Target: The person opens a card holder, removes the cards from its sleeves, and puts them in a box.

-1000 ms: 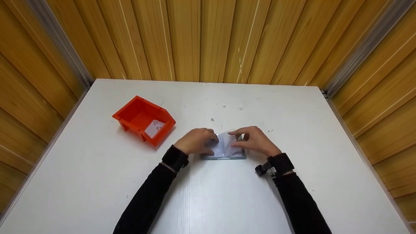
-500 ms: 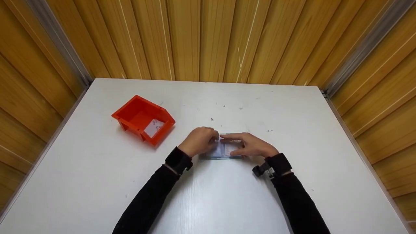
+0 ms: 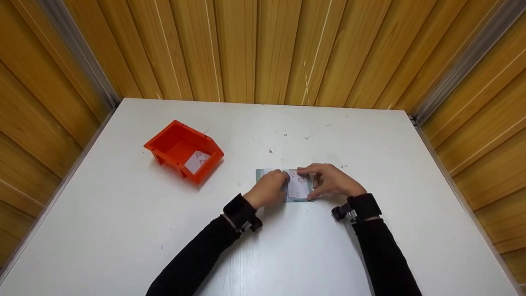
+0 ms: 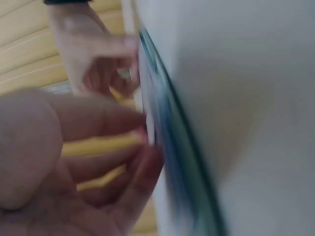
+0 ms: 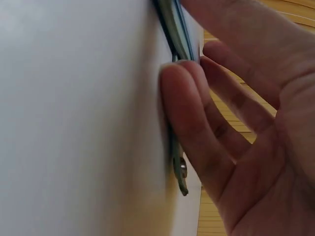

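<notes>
Item, one left hand, lying over the middle of the holder: we find its thumb and fingertips pinching a thin pale edge, which we take for that of the printed card, though the close view is blurred. Item, one right hand, finger and thumb curved round the outer end of the holder. Item, one card holder with teal edging, spread flat on the white table beneath the left hand; a metal snap shows beyond the right fingertips. Item, one printed card, between the two hands, on the holder's right-hand page; whether fully sleeved, we cannot tell. Item, one red bin, beyond the left hand and to its left, containing a second card. We judge the step in hand to be fitting the card; the next move calls for a steady right hand and light left fingertips, keeping the edge square.
</notes>
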Available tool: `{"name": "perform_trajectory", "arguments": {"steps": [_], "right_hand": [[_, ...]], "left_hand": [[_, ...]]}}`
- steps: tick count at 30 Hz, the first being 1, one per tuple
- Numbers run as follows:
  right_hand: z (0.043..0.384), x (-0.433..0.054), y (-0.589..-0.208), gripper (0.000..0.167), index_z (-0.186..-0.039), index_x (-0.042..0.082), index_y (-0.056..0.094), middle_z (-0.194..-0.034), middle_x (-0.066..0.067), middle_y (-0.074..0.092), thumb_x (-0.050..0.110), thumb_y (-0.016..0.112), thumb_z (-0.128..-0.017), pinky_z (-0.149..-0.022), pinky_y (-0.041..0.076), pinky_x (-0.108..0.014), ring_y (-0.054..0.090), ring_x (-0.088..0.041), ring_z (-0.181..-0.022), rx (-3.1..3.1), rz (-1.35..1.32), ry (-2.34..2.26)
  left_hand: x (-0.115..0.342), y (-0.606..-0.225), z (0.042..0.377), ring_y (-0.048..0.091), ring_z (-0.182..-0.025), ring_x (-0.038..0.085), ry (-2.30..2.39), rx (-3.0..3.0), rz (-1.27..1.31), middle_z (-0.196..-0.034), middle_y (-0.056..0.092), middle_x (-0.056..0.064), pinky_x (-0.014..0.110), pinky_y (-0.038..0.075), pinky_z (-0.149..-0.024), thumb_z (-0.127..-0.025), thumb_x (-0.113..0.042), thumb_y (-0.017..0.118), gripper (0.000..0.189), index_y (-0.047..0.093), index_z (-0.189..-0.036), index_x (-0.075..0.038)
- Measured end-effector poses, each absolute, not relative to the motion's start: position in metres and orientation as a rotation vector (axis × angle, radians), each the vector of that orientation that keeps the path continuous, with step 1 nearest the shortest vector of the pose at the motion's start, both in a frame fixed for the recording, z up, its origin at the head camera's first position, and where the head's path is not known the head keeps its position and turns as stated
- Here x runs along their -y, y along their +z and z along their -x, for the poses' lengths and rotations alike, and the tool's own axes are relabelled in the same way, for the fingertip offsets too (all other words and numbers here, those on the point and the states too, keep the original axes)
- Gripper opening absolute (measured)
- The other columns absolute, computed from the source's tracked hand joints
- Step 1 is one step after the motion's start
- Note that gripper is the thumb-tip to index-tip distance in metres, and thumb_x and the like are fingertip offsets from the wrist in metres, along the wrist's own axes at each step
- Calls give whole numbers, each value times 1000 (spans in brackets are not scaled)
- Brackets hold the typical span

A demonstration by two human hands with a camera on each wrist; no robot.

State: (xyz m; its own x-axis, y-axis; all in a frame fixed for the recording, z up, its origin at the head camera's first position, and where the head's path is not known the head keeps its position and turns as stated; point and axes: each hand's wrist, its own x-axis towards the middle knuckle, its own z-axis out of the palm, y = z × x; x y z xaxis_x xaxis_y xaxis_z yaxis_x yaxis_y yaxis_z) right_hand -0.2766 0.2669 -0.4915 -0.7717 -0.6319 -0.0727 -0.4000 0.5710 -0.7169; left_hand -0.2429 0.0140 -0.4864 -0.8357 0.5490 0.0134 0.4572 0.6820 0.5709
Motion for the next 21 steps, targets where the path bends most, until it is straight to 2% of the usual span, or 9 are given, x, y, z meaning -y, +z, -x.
{"name": "perform_trajectory", "arguments": {"steps": [2, 5, 8, 10, 12, 13, 17, 19, 21], "right_hand": [[276, -267, -493, 75, -139, 8, 66, -149, -13, 59, 8, 95, -70, -74, 49, -19, 59, -20, -88, -2489, 841, -1023], [277, -267, -494, 73, -138, 8, 67, -149, -12, 58, 7, 95, -70, -74, 49, -20, 58, -21, -90, -2494, 833, -1031], [277, -266, -493, 75, -138, 10, 66, -150, -10, 58, 7, 95, -69, -73, 48, -20, 57, -21, -91, -2503, 805, -1019], [277, -265, -493, 77, -140, 11, 65, -151, -8, 57, 7, 95, -69, -73, 48, -19, 57, -21, -91, -2507, 790, -1000], [277, -265, -493, 78, -141, 12, 64, -152, -8, 57, 8, 95, -70, -73, 48, -19, 57, -21, -91, -2510, 786, -989], [277, -265, -492, 79, -142, 12, 64, -151, -8, 57, 8, 95, -70, -73, 48, -20, 56, -21, -91, -2511, 783, -985], [278, -266, -494, 79, -142, 12, 63, -148, -9, 60, 10, 95, -70, -71, 49, -20, 57, -20, -87, -2511, 811, -996], [278, -266, -495, 79, -142, 12, 64, -147, -10, 61, 10, 95, -70, -71, 49, -20, 57, -20, -85, -2509, 819, -1004], [279, -266, -495, 79, -142, 12, 64, -146, -9, 62, 10, 95, -70, -71, 49, -20, 57, -20, -85, -2510, 820, -1005]], "left_hand": [[-19, -488, 242, 57, -89, 19, 1064, -2648, -654, -101, 66, 12, 32, 51, -80, -91, -3, 66, 29, 66, -118, 5], [-23, -488, 242, 56, -95, 17, 1441, -2406, -330, -110, 66, 12, 31, 49, -86, -94, -10, 63, 36, 64, -125, 7], [-23, -486, 245, 60, -103, 19, 1741, -2125, -95, -120, 68, 16, 32, 51, -95, -92, -14, 62, 41, 66, -125, 10], [-23, -485, 247, 63, -106, 21, 1807, -2023, -23, -122, 69, 16, 33, 51, -96, -91, -15, 62, 39, 68, -121, 10], [-25, -485, 248, 65, -103, 21, 1790, -2031, -21, -118, 70, 15, 31, 52, -92, -91, -16, 63, 37, 70, -117, 8], [-26, -485, 249, 65, -98, 19, 1754, -2078, -32, -111, 71, 12, 28, 52, -85, -92, -17, 63, 34, 72, -113, 7], [-30, -491, 253, 63, -85, 16, 1618, -2277, -66, -95, 72, 7, 24, 45, -67, -94, -19, 64, 25, 73, -102, 3], [-32, -495, 255, 63, -81, 15, 1561, -2353, -73, -91, 71, 6, 22, 43, -62, -95, -18, 62, 21, 72, -97, 1], [-34, -499, 258, 64, -82, 15, 1541, -2376, -83, -94, 71, 7, 21, 44, -61, -95, -16, 62, 18, 71, -96, 0]]}}
